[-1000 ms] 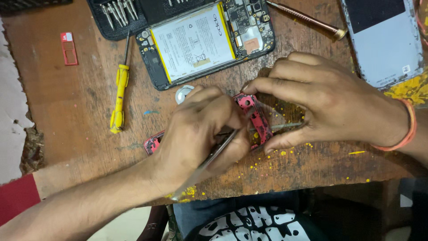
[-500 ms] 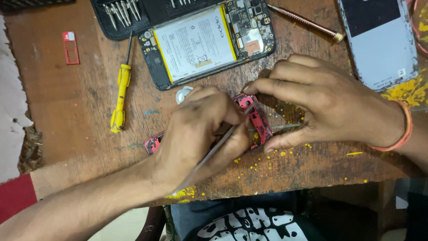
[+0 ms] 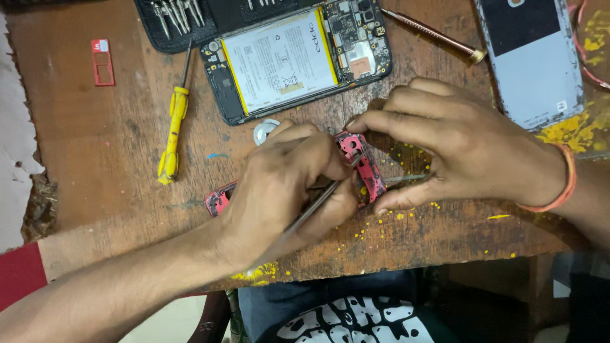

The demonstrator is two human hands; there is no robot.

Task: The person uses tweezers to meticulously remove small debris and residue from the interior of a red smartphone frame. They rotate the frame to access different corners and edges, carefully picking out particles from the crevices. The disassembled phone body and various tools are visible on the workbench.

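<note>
A red plastic phone frame piece (image 3: 362,166) lies on the worn wooden table (image 3: 101,159), partly hidden under both hands. My left hand (image 3: 286,187) grips a thin metal tool (image 3: 318,203), its tip touching the red piece near its top end. My right hand (image 3: 457,146) presses down on the red piece from the right, with the index finger on its top and the thumb at its lower end. Another bit of the red frame (image 3: 219,198) sticks out left of my left hand.
An opened phone with a white battery (image 3: 286,60) lies at the back. A yellow screwdriver (image 3: 173,130), a red card tray (image 3: 101,62), a black tool pouch (image 3: 184,22), a brown-handled tool (image 3: 435,35) and a phone back cover (image 3: 530,60) surround it. Yellow crumbs dot the table's front edge.
My left hand has turned slightly, bringing the metal tool's tip up toward the top of the red piece. My right hand stays in place.
</note>
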